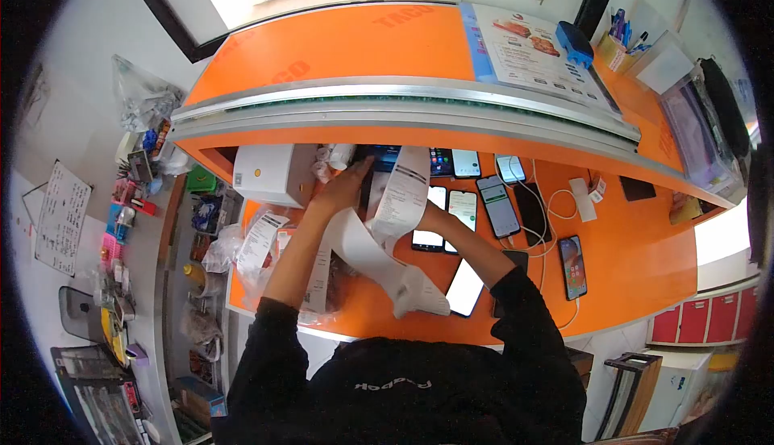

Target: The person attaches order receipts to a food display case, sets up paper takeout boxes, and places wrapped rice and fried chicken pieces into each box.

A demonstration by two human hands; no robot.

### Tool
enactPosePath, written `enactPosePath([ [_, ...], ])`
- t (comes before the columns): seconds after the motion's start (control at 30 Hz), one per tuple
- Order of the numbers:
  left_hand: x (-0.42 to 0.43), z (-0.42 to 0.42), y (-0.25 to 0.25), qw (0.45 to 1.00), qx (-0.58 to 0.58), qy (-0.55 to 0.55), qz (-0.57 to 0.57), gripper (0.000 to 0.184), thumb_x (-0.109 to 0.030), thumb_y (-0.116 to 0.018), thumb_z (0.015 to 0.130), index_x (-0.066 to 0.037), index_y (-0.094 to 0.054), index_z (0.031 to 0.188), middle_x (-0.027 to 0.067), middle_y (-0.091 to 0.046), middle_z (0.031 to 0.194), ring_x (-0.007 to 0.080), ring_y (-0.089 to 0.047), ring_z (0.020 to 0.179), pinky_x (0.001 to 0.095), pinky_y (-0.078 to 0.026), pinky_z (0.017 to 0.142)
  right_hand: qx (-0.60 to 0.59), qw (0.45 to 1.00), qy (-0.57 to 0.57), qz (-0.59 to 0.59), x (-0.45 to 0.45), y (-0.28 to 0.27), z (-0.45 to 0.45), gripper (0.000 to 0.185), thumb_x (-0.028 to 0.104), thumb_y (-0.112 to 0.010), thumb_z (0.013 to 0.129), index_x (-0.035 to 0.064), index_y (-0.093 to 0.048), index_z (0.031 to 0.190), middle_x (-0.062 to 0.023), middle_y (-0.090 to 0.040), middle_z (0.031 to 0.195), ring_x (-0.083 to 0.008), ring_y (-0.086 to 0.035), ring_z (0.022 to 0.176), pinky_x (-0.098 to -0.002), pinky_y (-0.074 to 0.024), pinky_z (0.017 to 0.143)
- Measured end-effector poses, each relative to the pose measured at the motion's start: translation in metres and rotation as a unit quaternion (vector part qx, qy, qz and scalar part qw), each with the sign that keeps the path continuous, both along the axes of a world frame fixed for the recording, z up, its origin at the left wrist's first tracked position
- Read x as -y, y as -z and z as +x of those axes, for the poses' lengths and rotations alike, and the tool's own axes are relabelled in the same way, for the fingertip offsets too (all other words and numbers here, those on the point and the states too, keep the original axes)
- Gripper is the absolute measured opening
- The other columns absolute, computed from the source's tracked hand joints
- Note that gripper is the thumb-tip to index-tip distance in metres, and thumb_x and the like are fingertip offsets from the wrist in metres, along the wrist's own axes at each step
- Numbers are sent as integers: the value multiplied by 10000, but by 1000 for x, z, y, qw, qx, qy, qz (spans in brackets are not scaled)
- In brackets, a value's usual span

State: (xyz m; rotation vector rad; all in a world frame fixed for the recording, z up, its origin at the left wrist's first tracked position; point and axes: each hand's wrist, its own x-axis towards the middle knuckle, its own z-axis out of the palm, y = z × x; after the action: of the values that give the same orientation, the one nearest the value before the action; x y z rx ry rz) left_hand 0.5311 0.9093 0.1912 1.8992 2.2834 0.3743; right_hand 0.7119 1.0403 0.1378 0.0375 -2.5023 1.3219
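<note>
My left hand (347, 188) is at the left side of a dark device with a bluish lit screen (384, 157), its fingers closed against the edge. A long white strip of printed receipt paper (402, 195) rises over the device, curls down and trails toward the table's front edge. My right hand (430, 218) is at the strip's right side, with its fingers mostly hidden behind the paper; it appears to grip the strip. Just left of my left hand stands a white box-shaped device (274, 174), with small white rolls (339, 155) beside it.
Several phones, including a charging phone (573, 268), lie on the orange table (637, 243) to the right, among white cables (555, 218). Plastic bags with a printed slip (260, 239) lie left. An orange shelf (347, 46) overhangs the back, bearing a menu sheet (536, 50).
</note>
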Motion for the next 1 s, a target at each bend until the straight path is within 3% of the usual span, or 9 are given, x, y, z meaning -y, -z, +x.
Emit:
enactPosePath([
  [0.17,-11,3,35,987,-121,-46,-98,624,-4,-460,807,-91,-313,1408,125,-317,1463,247,-413,1285,369,-360,1036,245,967,-2,74,-26,-29,27,496,399,-689,764,73,-599,1127,-165,-636,1052,-281,-626,936,-385,-499,840],
  [0.27,-11,-9,51,1000,-19,-17,14,571,-112,-481,846,-88,-345,1401,109,-328,1459,294,-452,1243,429,-463,905,263,962,47,63,-15,-63,67,527,316,-683,779,80,-535,1226,-155,-640,1070,-274,-628,953,-374,-488,834],
  [0.37,-11,29,-6,985,128,-80,-86,448,-300,-484,922,-36,-497,1283,157,-465,1355,290,-465,1233,378,-449,916,254,965,64,25,-13,-86,104,375,257,-630,832,56,-570,1143,-156,-654,1020,-276,-642,917,-400,-502,796],
  [0.5,10,105,-18,857,512,-30,-43,582,-513,-458,927,13,-576,1147,152,-619,1089,214,-545,1096,300,-396,956,257,965,-24,50,0,-106,128,246,157,-558,876,29,-582,1084,-164,-661,993,-277,-654,888,-416,-510,766],
  [0.67,10,141,-18,616,781,-64,78,305,-225,-613,896,-36,-559,1129,90,-627,1057,163,-601,982,276,-475,854,397,912,-8,104,34,-116,123,304,131,-541,861,7,-560,1138,-153,-642,1060,-254,-639,942,-366,-496,813],
  [0.73,24,140,-39,607,779,-75,139,330,-132,-640,861,-36,-532,1158,81,-624,1059,160,-612,958,274,-499,833,189,976,52,-95,32,-92,132,347,179,-521,898,7,-516,1199,-145,-599,1148,-247,-589,1036,-367,-474,859],
  [0.8,42,150,-63,608,763,-90,202,314,-75,-650,845,-31,-541,1137,80,-621,1067,160,-612,958,287,-508,828,81,925,85,-360,37,-90,136,447,237,-538,924,2,-431,1289,-140,-512,1269,-239,-496,1162,-363,-432,926],
  [0.93,62,168,-71,677,688,-84,248,314,-68,-642,850,-18,-534,1140,83,-627,1063,170,-617,951,302,-516,809,27,957,145,-250,93,-106,122,533,302,-669,847,8,-483,1251,-132,-594,1151,-240,-562,1067,-370,-441,904],
  [1.0,66,151,-94,588,745,-169,267,340,-109,-631,865,-10,-523,1172,99,-628,1075,181,-626,941,305,-526,788,161,965,87,-190,103,-116,133,423,299,-681,833,26,-589,1144,-139,-648,1039,-230,-616,976,-365,-470,859],
])
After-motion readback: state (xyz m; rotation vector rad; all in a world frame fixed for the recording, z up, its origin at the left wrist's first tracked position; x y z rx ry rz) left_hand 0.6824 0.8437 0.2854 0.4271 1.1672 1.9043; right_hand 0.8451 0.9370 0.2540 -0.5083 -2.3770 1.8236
